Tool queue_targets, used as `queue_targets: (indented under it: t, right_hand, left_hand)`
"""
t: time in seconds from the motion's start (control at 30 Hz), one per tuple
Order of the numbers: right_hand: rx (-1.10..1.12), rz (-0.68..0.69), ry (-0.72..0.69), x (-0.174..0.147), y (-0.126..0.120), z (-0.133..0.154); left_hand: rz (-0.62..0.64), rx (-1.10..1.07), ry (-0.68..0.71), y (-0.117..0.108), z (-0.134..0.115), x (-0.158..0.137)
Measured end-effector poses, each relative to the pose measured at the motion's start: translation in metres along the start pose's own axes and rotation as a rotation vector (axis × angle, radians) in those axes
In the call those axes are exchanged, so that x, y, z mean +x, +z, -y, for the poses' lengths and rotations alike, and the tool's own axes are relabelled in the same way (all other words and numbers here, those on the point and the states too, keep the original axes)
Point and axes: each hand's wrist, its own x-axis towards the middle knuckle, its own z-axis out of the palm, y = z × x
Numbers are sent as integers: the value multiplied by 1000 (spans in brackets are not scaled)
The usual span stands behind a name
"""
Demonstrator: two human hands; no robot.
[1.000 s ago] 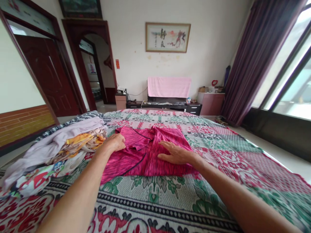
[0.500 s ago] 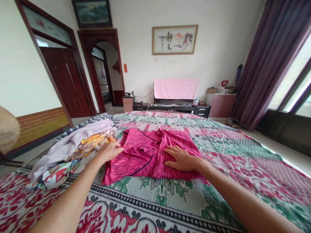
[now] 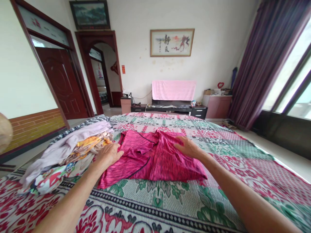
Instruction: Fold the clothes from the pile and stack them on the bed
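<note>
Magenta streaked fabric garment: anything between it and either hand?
Nothing visible: the left hand is at the left edge of the magenta streaked fabric garment, the right hand over its far right part. The multicoloured cloth pile lies left, not between.

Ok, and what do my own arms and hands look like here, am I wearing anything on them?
Both are bare: no sleeve shows on the left forearm or the right forearm. The left hand and right hand have no gloves, and no watch or bracelet shows. I can't make out any rings.
</note>
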Motion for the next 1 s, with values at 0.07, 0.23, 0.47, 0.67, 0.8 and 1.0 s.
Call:
queue_targets:
  t: [0.07,0.23,0.47,0.67,0.8,1.0]
  right_hand:
    - [-55,-42,157,4,-2,-22]
    - [-33,-77,427,14,-1,-61]
    - [198,-133,509,25,0,-78]
    - [741,2,443,22,-1,-83]
    - [942,111,370,23,-6,-87]
    - [867,84,402,26,-2,-90]
  left_hand:
    - [-46,-51,119,-6,-21,-7]
    - [-99,-264,490,-4,-93,-33]
    - [-33,-303,779,6,-151,-36]
    - [-63,-284,848,11,-172,-28]
    - [-56,-270,951,21,-179,-30]
    - [-85,-278,933,27,-172,-33]
